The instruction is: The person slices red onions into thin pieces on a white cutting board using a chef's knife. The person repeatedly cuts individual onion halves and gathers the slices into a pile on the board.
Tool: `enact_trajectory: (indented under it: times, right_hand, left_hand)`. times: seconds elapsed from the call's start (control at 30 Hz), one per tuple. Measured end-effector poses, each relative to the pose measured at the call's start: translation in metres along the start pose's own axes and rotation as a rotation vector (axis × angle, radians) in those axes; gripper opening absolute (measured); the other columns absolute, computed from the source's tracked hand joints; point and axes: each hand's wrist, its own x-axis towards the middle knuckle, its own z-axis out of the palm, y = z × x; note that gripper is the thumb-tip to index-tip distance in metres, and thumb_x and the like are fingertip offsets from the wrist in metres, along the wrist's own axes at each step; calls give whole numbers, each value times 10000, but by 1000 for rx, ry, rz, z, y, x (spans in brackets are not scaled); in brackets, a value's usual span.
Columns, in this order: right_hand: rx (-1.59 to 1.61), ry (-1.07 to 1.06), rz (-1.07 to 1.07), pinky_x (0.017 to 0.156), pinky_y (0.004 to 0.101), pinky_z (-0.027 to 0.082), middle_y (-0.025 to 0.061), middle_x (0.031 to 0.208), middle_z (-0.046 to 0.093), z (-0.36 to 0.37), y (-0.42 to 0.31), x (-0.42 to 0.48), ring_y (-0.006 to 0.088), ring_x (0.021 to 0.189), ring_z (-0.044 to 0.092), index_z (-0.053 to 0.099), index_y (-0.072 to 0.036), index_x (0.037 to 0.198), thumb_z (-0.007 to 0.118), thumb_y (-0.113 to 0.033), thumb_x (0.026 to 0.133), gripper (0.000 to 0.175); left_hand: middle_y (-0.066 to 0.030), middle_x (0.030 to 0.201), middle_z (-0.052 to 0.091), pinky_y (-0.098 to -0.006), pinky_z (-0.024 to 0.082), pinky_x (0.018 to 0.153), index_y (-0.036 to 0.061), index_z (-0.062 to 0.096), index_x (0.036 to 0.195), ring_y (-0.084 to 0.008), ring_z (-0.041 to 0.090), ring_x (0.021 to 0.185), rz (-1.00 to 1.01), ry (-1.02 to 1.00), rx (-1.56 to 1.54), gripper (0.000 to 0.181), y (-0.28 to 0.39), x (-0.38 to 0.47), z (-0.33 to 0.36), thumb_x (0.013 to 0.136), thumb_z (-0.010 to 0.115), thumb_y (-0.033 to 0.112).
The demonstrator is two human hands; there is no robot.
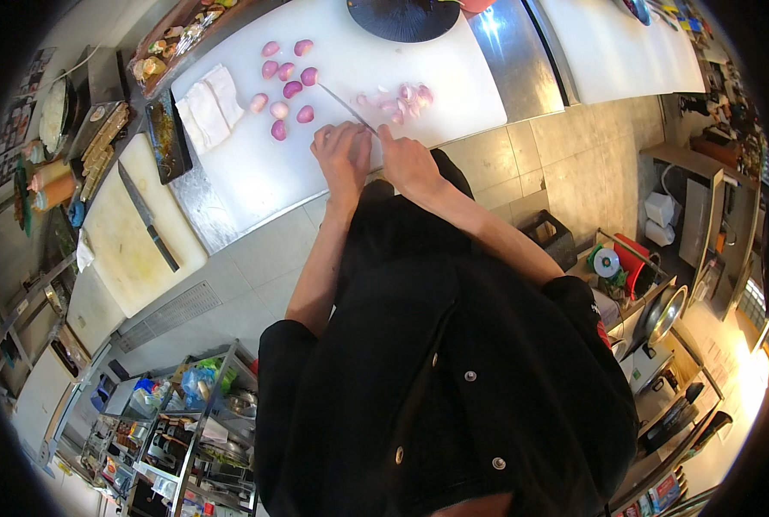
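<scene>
In my right hand (pixel 410 161) is a kitchen knife (pixel 349 106), its blade slanting up and left over the white cutting board (pixel 449 77). My left hand (pixel 342 152) is curled at the board's near edge, left of the blade; whether anything lies under its fingers is hidden. Several peeled pink-purple shallot pieces (pixel 279 110) are scattered to the left, and one shallot piece (pixel 309 76) sits by the knife tip. Right of the blade lies a loose heap of sliced shallot (pixel 413 100).
A folded white cloth (pixel 210 106) rests at the board's left. A dark round dish (pixel 403 16) stands at its far edge. Further left, a second knife (pixel 148 220) lies on a yellowed cutting board (pixel 122 258), near a black tray (pixel 164 139). Behind me are metal shelves (pixel 184 446).
</scene>
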Motion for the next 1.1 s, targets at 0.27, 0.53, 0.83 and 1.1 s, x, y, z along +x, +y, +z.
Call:
enact_trajectory:
  times: [0.27, 0.53, 0.83, 1.1]
  right_hand:
    - [-70, -50, 23, 661, 533, 598, 262, 805, 712, -7, 1, 2, 438, 761, 738, 498, 20, 1166, 569, -89, 948, 254]
    - [-94, -67, 2, 664, 523, 601, 260, 822, 717, -3, 2, 0, 431, 769, 742, 494, 19, 1169, 571, -75, 944, 255]
    - [-95, -33, 34, 660, 518, 604, 247, 809, 723, 15, 3, 9, 413, 774, 749, 492, 3, 1172, 556, -84, 965, 234]
    - [-86, -38, 5, 653, 511, 605, 246, 785, 716, -1, 2, 3, 422, 751, 743, 475, 29, 1286, 567, -78, 951, 364]
  left_hand:
    - [-12, 1069, 748, -432, 397, 975, 115, 751, 1005, -300, 587, 1081, 2, 13, 7, 232, 0, 0, 1, 794, 829, 56]
    - [-7, 1073, 760, -423, 409, 981, 110, 754, 1005, -293, 603, 1074, 0, 15, 32, 247, 2, 0, 0, 781, 845, 59]
    - [-8, 1085, 750, -453, 387, 1003, 112, 743, 1012, -308, 584, 1113, -1, 17, 19, 268, -4, -2, 4, 767, 841, 64]
    - [-6, 1056, 767, -425, 411, 995, 112, 774, 996, -291, 608, 1082, 11, 45, 53, 236, -2, -2, 3, 780, 861, 73]
